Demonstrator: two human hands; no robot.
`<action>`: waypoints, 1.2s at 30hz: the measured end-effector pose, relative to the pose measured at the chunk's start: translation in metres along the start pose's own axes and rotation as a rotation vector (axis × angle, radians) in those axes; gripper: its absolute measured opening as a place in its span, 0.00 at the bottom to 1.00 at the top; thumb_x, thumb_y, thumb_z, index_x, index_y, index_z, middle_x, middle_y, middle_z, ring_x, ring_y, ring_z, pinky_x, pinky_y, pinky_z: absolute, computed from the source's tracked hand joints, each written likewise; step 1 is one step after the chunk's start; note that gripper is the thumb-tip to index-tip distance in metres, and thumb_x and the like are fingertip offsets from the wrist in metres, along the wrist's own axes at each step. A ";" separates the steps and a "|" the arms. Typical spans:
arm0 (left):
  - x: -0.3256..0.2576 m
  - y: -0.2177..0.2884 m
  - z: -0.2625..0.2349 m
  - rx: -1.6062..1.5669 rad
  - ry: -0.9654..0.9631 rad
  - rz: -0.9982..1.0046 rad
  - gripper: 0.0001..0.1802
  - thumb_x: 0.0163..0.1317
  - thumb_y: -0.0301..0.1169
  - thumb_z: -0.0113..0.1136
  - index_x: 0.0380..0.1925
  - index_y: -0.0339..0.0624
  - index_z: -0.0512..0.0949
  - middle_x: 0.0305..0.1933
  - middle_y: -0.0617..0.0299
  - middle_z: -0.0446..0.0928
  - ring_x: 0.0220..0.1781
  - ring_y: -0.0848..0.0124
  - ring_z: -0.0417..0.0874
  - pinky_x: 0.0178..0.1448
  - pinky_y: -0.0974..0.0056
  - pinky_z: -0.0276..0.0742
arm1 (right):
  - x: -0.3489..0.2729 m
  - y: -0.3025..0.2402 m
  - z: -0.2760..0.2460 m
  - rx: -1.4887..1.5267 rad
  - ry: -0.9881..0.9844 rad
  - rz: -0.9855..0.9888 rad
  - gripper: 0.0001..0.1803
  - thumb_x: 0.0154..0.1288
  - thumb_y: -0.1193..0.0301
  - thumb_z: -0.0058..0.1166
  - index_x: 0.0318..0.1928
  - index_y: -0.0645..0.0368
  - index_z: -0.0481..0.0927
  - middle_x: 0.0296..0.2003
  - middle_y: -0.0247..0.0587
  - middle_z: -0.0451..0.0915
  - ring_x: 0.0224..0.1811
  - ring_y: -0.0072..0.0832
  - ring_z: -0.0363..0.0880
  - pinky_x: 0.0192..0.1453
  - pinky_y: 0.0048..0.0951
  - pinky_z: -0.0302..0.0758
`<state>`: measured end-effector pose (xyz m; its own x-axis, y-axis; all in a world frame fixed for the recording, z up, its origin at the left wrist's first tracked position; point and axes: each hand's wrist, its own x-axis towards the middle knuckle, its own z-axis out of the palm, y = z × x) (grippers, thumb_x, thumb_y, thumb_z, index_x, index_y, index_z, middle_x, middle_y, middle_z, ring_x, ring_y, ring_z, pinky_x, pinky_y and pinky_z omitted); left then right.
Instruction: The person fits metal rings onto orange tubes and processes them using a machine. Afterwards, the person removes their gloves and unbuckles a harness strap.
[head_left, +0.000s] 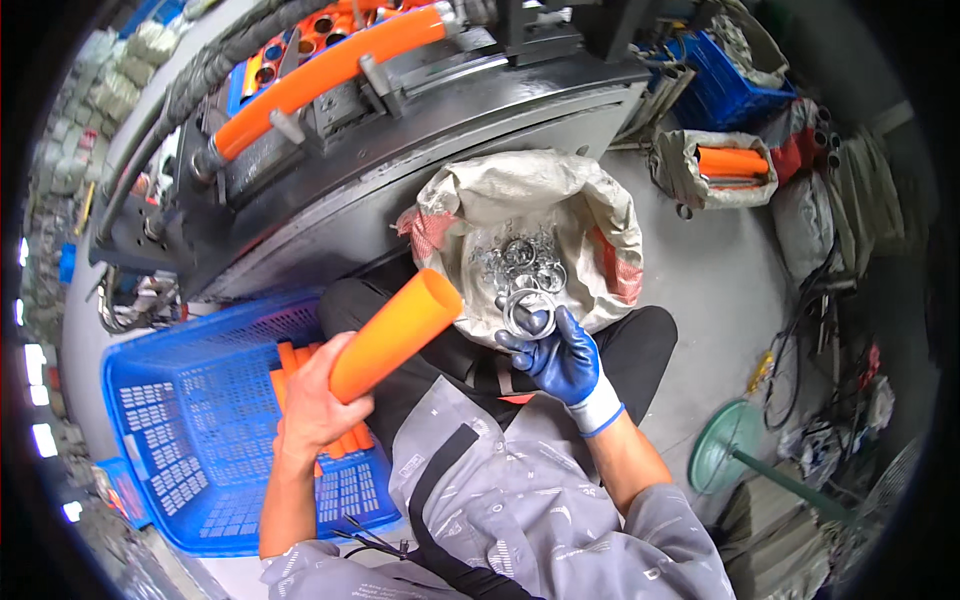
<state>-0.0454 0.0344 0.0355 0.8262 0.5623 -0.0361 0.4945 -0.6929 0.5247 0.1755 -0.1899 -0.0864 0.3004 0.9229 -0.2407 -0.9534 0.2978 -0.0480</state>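
**Orange pipe and metal ring held over the lap**

Orange plastic is seen in the short, round pipe section (395, 335), which is gripped at its lower end by the bare left hand (318, 405) and tilted up toward the right. A shiny metal ring (528, 310) is pinched in the fingers of the right hand (562, 362), which is covered by a blue glove. Just behind the ring, more metal rings are heaped in an open woven white sack (590, 215). A blue plastic crate (200, 420) with further orange pipe pieces is placed beside the left forearm.
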 end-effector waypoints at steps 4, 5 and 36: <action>0.002 0.043 -0.011 0.080 -0.118 0.065 0.34 0.39 0.29 0.66 0.54 0.46 0.73 0.42 0.52 0.80 0.44 0.52 0.83 0.47 0.57 0.78 | -0.018 0.004 0.010 -0.075 -0.065 -0.099 0.23 0.72 0.63 0.49 0.62 0.63 0.70 0.56 0.44 0.77 0.54 0.42 0.79 0.54 0.41 0.80; 0.002 0.052 -0.014 0.130 -0.160 0.068 0.35 0.38 0.30 0.65 0.54 0.47 0.74 0.41 0.55 0.80 0.43 0.53 0.82 0.45 0.55 0.78 | -0.021 0.004 0.017 -0.147 -0.050 -0.130 0.23 0.71 0.65 0.51 0.61 0.64 0.71 0.55 0.44 0.78 0.52 0.39 0.80 0.54 0.41 0.80; -0.020 0.048 -0.002 0.099 -0.185 0.091 0.35 0.37 0.30 0.66 0.53 0.44 0.75 0.37 0.53 0.78 0.39 0.52 0.80 0.42 0.55 0.75 | -0.028 0.009 0.008 -0.709 0.056 -0.356 0.26 0.60 0.72 0.63 0.58 0.66 0.72 0.51 0.42 0.79 0.52 0.26 0.78 0.60 0.29 0.72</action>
<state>-0.0384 -0.0093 0.0632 0.8996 0.4094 -0.1520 0.4320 -0.7831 0.4473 0.1591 -0.2113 -0.0720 0.6063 0.7823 -0.1426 -0.5964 0.3288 -0.7322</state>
